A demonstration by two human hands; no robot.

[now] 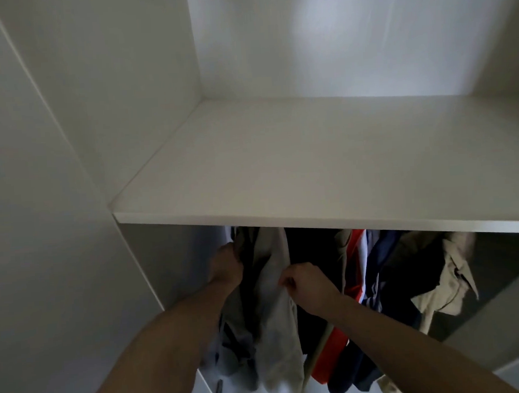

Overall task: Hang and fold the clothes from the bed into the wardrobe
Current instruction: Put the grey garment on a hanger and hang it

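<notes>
I'm at the hanging step inside the wardrobe (144,118), left hand (227,266) gripping the dark garment (247,258) under the shelf (311,169), right hand (307,280) pinching the pale shirt (278,325), fingers clamped, next probably straightening it among the hung clothes (378,268)

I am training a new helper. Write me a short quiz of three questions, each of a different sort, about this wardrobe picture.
1. True or false: folded clothes lie on the white shelf.
2. The right hand pinches which garment? A) the white garment B) the beige shirt C) the red garment
3. Fill in: the left hand grips clothes at the ___ end of the hanging row.

Key: 1 false; 2 A; 3 left.
</notes>
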